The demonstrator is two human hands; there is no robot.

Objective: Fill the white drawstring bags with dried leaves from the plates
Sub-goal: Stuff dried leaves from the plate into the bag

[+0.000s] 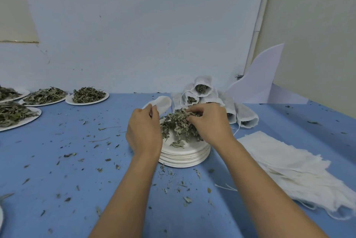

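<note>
A stack of white paper plates [185, 156] stands mid-table, its top plate bearing a heap of dried leaves [178, 124]. My left hand [144, 132] pinches the edge of an empty white drawstring bag [162, 104] just left of the heap. My right hand [209, 122] has its fingers curled into the leaves, gripping a bunch at the heap's far side. Behind the plates lies a pile of filled white bags [204, 93], mouths showing leaves.
Several plates of dried leaves [87, 96] sit at the far left. A stack of flat empty bags [292, 170] lies at the right. A white board [258, 83] leans against the wall. Leaf crumbs litter the blue table [77, 160].
</note>
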